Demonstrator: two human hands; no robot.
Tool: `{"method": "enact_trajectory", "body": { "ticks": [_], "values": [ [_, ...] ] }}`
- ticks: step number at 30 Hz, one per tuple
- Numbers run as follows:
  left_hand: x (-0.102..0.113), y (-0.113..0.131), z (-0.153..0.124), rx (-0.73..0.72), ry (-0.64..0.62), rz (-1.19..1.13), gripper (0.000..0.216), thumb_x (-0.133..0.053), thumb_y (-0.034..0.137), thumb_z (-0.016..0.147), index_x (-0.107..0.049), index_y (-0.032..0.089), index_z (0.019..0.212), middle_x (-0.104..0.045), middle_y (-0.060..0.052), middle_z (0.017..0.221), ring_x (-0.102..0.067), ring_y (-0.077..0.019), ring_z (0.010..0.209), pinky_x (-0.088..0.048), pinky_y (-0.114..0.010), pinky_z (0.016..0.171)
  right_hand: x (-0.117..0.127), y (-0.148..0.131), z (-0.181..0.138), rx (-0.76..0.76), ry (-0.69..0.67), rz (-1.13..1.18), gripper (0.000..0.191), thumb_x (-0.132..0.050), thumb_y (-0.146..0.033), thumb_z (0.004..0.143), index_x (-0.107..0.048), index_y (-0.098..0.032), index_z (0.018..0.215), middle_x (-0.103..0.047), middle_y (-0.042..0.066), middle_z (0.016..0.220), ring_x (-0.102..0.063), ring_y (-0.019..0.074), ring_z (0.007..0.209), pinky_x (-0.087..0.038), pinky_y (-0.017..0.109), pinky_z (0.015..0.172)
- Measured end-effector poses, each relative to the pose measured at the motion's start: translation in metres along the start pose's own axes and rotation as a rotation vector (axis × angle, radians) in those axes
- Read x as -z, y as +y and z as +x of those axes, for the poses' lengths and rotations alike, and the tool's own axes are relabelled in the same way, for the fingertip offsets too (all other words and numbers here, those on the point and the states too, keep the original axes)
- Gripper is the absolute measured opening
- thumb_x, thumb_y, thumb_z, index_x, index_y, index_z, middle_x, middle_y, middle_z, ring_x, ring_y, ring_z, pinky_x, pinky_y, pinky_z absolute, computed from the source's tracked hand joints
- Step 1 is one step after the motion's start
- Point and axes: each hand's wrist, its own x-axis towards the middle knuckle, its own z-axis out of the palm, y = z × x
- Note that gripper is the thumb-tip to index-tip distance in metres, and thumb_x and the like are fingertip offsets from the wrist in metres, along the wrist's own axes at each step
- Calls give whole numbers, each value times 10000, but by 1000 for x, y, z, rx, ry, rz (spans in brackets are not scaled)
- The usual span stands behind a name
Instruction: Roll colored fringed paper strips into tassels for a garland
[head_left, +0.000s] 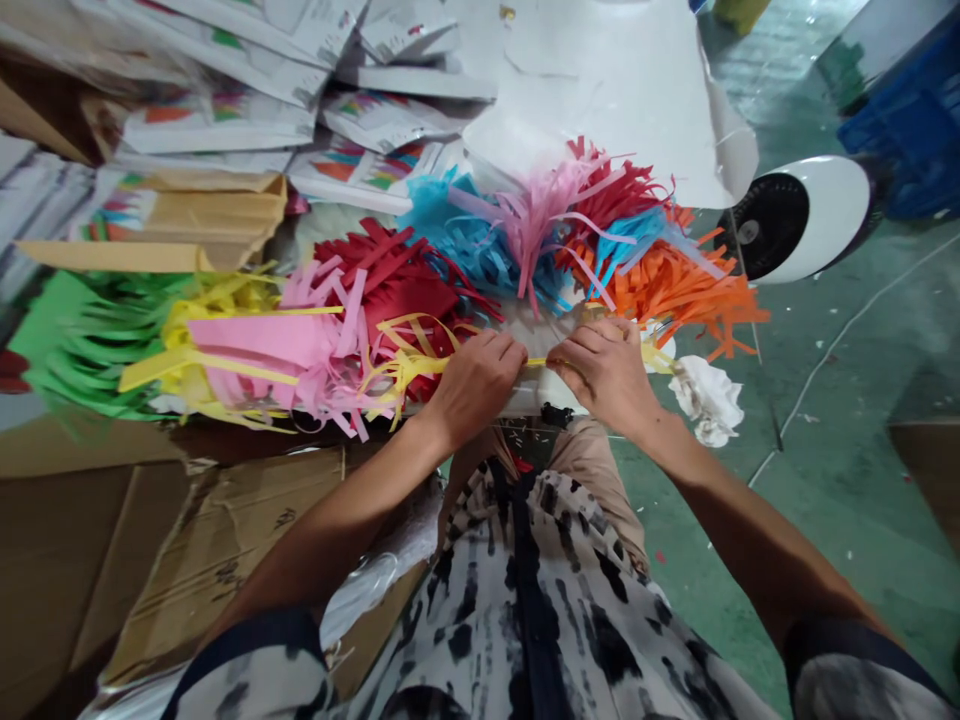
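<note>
A strip of yellow tissue paper (535, 362) runs between my two hands at the table's front edge, twisted thin in the middle. My left hand (484, 372) is closed on it, and its yellow fringe (409, 368) spreads out to the left. Closed on the other part is my right hand (606, 365), fingers pinched. Red fringed paper (397, 285) lies behind the left hand. Orange fringed paper (660, 285) and pink fringed paper (536, 215) lie beyond the right hand. A crumpled white tissue (706, 398) is right of that hand.
Green fringed paper (97, 335) and a pink sheet (251, 345) lie at the left. Printed white packets (225, 120) pile up at the back left. A white round-ended device (810, 215) stands at the right. Cardboard (225, 540) lies below left, and a cable (840, 340) crosses the green floor.
</note>
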Motion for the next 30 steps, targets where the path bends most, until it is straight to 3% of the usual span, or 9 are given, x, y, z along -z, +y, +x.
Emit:
{"method": "enact_trajectory", "body": {
  "ticks": [7, 14, 17, 20, 25, 30],
  "values": [
    [1, -6, -5, 168, 34, 54, 262, -540, 373, 1057, -672, 175, 948, -702, -124, 948, -582, -305, 927, -400, -439, 763, 4, -2, 1, -178, 20, 92, 227, -567, -365, 1023, -711, -240, 900, -741, 46, 932, -587, 281, 1084, -297, 434, 937],
    [3, -15, -4, 209, 42, 67, 257, -567, 392, 1034, -683, 192, 921, -710, -124, 917, -579, -330, 955, -398, -485, 822, 1, -6, 10, -303, 10, 72, 135, -654, -309, 901, -677, -227, 796, -756, 70, 869, -578, 335, 1044, -271, 422, 803],
    [-1, -18, -3, 132, 71, 58, 194, -550, 309, 1045, -709, 200, 1069, -734, -112, 966, -602, -312, 971, -414, -486, 850, 1, -8, 11, -289, -4, 3, 83, -612, -263, 897, -661, -226, 842, -757, 76, 895, -571, 332, 1043, -263, 425, 802],
    [-4, -20, -4, -44, 56, 62, 247, -525, 243, 1059, -693, 245, 1241, -752, -79, 1028, -633, -275, 977, -438, -443, 832, 1, -11, 7, -244, 16, -54, 124, -554, -211, 912, -657, -239, 973, -752, 61, 926, -563, 319, 1059, -272, 453, 857],
    [4, -3, -21, -205, 60, 101, 258, -518, 169, 1042, -713, 197, 1208, -761, -88, 1100, -663, -249, 1067, -466, -427, 881, 9, -17, -8, -143, -5, -161, 133, -556, -197, 910, -655, -243, 986, -719, 44, 881, -553, 305, 1090, -261, 523, 1011],
    [12, 26, -51, -216, 119, 88, 354, -594, 350, 1026, -678, 130, 1290, -763, -109, 1158, -678, -266, 1059, -448, -487, 1002, 14, -36, -35, -22, 80, -224, 136, -591, -191, 940, -699, -250, 997, -741, 43, 1073, -556, 282, 1197, -175, 563, 1172]
  ]
}}
